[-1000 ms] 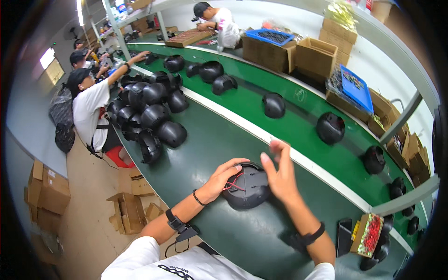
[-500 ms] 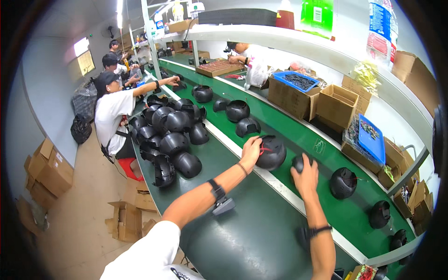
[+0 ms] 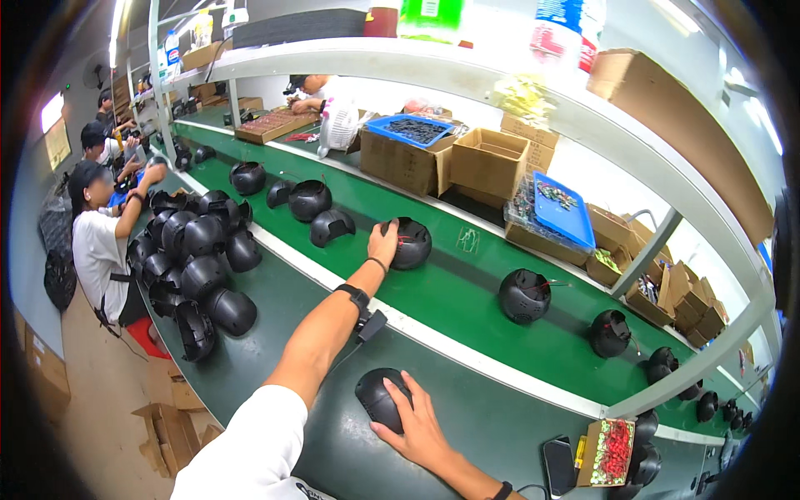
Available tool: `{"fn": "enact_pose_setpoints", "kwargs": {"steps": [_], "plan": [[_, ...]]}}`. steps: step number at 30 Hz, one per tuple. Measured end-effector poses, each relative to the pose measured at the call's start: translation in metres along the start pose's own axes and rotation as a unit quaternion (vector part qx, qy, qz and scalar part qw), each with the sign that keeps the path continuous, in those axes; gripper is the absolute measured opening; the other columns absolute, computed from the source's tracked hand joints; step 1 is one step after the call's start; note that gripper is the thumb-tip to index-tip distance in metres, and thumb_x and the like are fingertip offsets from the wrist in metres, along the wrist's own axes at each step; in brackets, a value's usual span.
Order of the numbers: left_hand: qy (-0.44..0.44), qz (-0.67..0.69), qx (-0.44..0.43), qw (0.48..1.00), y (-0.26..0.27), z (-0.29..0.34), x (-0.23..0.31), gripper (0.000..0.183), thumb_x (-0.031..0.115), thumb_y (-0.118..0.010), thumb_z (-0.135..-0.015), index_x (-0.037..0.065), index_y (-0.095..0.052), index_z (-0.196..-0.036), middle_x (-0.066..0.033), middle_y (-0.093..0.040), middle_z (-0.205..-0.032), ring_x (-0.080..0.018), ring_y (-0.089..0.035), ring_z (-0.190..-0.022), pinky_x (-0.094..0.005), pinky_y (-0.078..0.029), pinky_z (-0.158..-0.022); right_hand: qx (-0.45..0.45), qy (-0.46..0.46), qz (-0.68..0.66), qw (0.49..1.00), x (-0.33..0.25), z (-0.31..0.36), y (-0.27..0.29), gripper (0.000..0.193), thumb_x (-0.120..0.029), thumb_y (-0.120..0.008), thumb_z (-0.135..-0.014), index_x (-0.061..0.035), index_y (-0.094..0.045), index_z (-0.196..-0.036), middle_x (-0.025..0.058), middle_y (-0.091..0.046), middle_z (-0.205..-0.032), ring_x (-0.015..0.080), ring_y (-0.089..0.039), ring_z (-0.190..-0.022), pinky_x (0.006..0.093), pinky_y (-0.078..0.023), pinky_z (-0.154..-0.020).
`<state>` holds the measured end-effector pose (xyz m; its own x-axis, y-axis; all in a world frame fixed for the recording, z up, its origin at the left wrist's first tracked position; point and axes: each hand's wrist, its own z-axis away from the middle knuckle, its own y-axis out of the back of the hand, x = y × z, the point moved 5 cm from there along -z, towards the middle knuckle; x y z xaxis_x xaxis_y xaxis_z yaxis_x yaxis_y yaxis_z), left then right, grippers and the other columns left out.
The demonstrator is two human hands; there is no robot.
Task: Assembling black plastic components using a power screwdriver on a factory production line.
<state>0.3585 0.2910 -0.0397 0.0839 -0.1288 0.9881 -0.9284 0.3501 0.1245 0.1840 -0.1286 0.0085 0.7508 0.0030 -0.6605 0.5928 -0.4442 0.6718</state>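
Ball (image 3: pixel 415 253) on belt (image 3: pixel 450 292), frame middle | left hand (image 3: pixel 382 243): grip curled at its edge | shell (image 3: pixel 377 402) on table (image 3: pixel 500 429), lower middle | right hand (image 3: pixel 423 432): grip spread over it | can't tell how tight | both look light, stiff, slippery: hold edges

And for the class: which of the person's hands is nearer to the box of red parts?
Right. The right hand is on a black shell on the bench, left of the box; the left hand is farther away, over the green belt.
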Motion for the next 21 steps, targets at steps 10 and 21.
{"fn": "enact_pose_setpoints", "kwargs": {"steps": [10,21], "plan": [[-0.21,-0.438,0.124,0.865,0.082,0.005,0.025,0.077,0.036,-0.073,-0.088,0.016,-0.04,-0.155,-0.0221,-0.034,-0.159,-0.0464,-0.031,-0.145,-0.0562,-0.023,-0.122,0.031,-0.046,-0.06,0.997,0.026,0.006,0.011,0.098,-0.044,-0.083,-0.083,-0.0022,-0.033,-0.156,0.0258,-0.039,-0.153,0.0438,-0.042,-0.14,0.0521,-0.037,-0.115],[-0.298,-0.333,0.103,0.889,0.137,0.119,0.048,0.069,0.007,-0.066,-0.092,0.016,-0.04,-0.155,-0.0283,-0.042,-0.149,-0.0517,-0.048,-0.127,-0.0545,-0.043,-0.108,0.04,-0.091,-0.058,0.993,0.031,0.015,0.016,0.102,-0.034,-0.088,-0.078,-0.0019,-0.031,-0.156,0.0244,-0.039,-0.151,0.0448,-0.043,-0.136,0.0516,-0.039,-0.113]]}}
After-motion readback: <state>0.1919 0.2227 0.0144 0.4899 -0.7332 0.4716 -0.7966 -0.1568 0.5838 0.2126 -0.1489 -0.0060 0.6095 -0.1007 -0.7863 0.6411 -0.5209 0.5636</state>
